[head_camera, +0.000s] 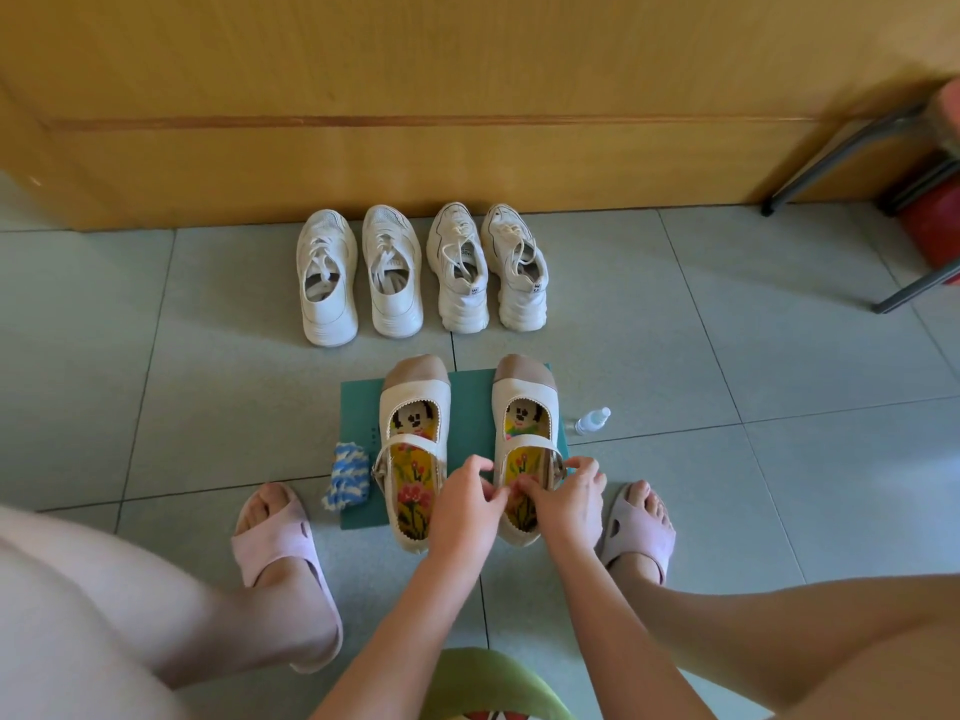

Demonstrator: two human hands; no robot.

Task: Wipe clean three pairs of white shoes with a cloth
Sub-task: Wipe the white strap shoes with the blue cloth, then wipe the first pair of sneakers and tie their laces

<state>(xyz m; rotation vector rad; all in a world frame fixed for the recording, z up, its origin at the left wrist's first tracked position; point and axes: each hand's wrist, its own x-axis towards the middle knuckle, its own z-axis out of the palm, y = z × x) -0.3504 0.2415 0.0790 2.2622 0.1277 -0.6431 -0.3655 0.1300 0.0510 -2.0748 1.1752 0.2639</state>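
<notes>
The strap shoes [524, 394] were creamy white with light brown toes, and their insoles [413, 478] were yellow with pink and red flowers (and a black-and-white puppy face). The mat [470, 407] was blue-green, the cloth [345, 475] blue and white, the sneakers [395, 304] white, the slippers [275, 543] pale pink and the floor tiles [675, 356] pale grey-green.

**Hidden and cropped parts around the teal mat [470, 402]**
The heel end of the strap shoe [524, 407] on the mat's right half is covered by the left hand [465, 506] and right hand [566, 498]. The label of the small bottle [592, 420] beside the mat cannot be read. Nearer than the mat, a green stool [488, 678] is cut off by the bottom edge.
</notes>
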